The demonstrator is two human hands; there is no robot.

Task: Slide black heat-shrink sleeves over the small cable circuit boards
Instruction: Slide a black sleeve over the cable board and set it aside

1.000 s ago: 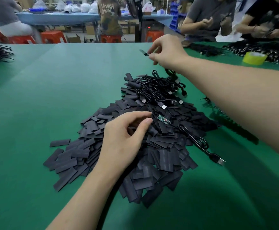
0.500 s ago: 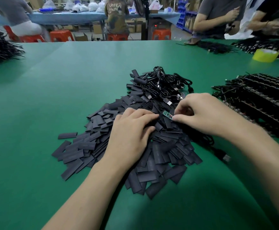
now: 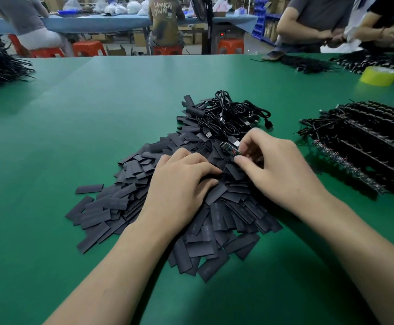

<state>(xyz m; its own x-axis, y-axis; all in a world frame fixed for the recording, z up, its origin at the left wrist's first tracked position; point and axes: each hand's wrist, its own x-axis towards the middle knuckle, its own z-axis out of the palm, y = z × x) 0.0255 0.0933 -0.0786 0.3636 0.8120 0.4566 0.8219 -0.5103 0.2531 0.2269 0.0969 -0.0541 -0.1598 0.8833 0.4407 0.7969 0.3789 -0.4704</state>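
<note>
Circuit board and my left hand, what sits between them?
Head view: only loose black sleeves lie between the left hand and the circuit board that the right hand pinches.

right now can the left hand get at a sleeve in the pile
Probably yes: the left hand lies on the sleeve pile with nothing over it; the right hand pinches the circuit board beside it.

The left hand (image 3: pixel 182 181) covers the sleeves (image 3: pixel 214 221) beneath it, so whether it holds one cannot be told, the right hand (image 3: pixel 273 167) pinching the circuit board (image 3: pixel 229 148) hides its near end and wire, and the stacked cables (image 3: pixel 374 137) run off the right edge of view.
</note>
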